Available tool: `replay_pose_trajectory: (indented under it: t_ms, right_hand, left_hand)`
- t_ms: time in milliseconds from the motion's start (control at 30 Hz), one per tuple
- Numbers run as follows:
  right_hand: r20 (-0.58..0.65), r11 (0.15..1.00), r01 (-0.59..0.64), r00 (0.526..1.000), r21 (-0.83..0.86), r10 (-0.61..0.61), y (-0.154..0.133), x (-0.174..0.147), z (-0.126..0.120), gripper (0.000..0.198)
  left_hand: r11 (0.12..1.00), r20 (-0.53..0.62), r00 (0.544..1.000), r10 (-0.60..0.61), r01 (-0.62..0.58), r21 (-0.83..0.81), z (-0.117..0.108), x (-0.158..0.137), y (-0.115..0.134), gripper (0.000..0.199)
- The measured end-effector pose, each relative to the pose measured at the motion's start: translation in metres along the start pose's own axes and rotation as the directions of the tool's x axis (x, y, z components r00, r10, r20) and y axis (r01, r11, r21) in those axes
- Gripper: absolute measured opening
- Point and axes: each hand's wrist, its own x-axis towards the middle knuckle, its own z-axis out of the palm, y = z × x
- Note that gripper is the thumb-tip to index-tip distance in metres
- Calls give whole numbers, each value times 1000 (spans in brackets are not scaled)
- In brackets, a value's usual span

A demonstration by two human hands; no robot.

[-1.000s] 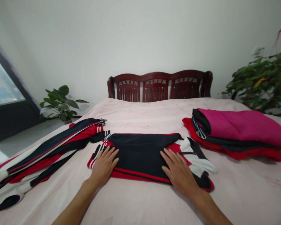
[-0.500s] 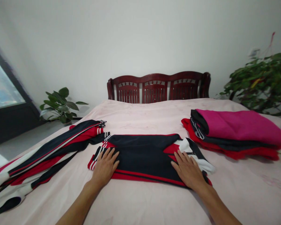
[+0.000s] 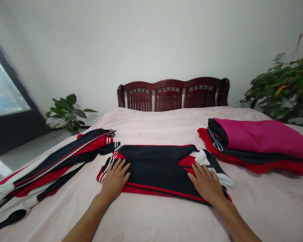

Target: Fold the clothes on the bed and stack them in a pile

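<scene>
In the head view a folded navy, red and white jacket (image 3: 156,171) lies flat on the pink bedsheet (image 3: 151,218). My left hand (image 3: 115,179) rests palm down on its left end, by the striped ribbed cuffs, with the fingers spread. Flat on the right end, near the red and white panels, lies my right hand (image 3: 206,181), its fingers apart too. Parts of the jacket are hidden under both palms. Neither hand grips the cloth.
Left of the jacket lie long, loosely laid navy, red and white garments (image 3: 63,164). A stack of folded clothes (image 3: 265,141), magenta on top, sits to the right. Beyond are a dark wooden headboard (image 3: 169,94), a left plant (image 3: 68,112) and a right plant (image 3: 285,90).
The whole view has shifted slightly, so everything sits a little further right. Both hands keep their places on the jacket, which looks the same.
</scene>
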Motion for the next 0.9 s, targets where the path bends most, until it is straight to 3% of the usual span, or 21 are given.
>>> replay_pose_trajectory:
  t_ms: [267, 533, 900]
  right_hand:
    - [19, 996, -27, 999, -82, 28, -1, 2, 0, 59]
    - [-40, 997, -8, 999, -74, 5, 2, 2, 5, 59]
    - [-29, 995, -9, 1000, -100, 6, 2, 2, 4, 59]
  left_hand:
    - [999, -32, 999, 16, -15, 42, 1, -1, 0, 43]
    - [998, -21, 1000, 15, -14, 57, 0, 0, 1, 42]
    - [1000, -24, 1000, 12, -12, 29, 1, -1, -1, 43]
